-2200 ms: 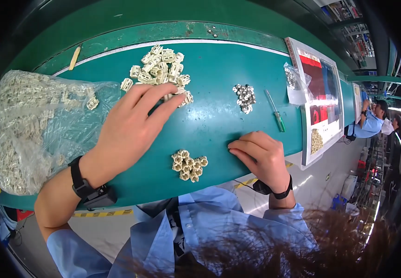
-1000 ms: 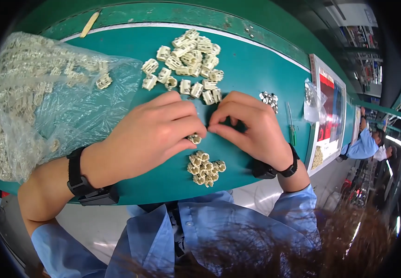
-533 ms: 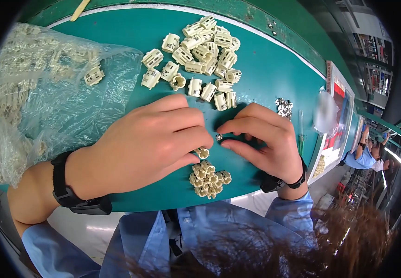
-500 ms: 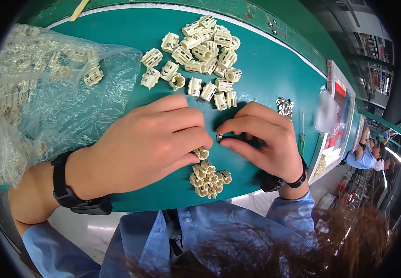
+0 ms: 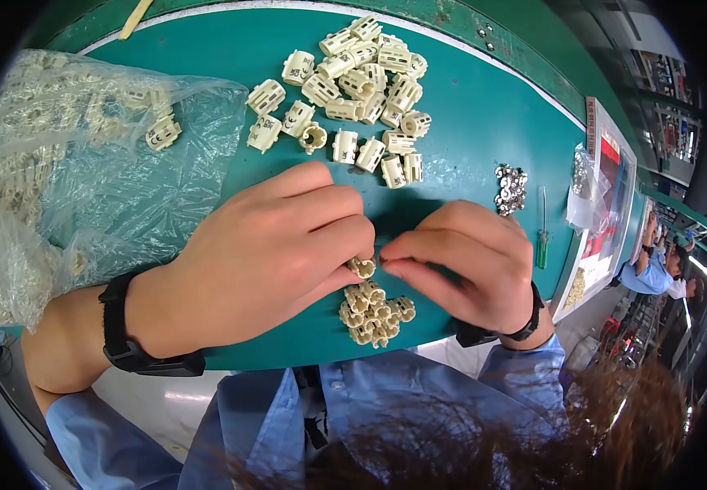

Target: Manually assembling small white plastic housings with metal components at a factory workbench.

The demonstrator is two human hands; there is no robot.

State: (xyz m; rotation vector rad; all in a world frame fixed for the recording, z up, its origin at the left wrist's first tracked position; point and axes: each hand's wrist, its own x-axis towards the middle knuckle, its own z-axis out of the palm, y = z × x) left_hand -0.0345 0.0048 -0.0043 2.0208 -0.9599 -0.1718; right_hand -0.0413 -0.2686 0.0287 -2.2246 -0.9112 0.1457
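My left hand (image 5: 267,249) is closed around a cream plastic slotted sleeve (image 5: 361,267), its open end facing my right hand. My right hand (image 5: 472,265) pinches thumb and forefinger together just beside that end. Only a dark speck of the small metal part shows between those fingertips. Right below the held sleeve, a tight cluster of similar cream sleeves (image 5: 375,314) stands near the table's front edge. Beyond my hands lies a loose heap of cream sleeves (image 5: 361,86), several on their sides. A small pile of shiny metal pieces (image 5: 510,189) sits past my right hand.
On the left a clear plastic bag (image 5: 198,135) full of cream sleeves covers part of the green table (image 5: 468,106). A green-handled screwdriver (image 5: 542,249), a small clear bag (image 5: 586,192) and a white-edged tray (image 5: 612,237) are at the right. A person (image 5: 647,273) is in the background.
My right hand has come closer to the sleeve's open end, and its fingertips now nearly hide the metal part. My left hand keeps its hold on the sleeve.
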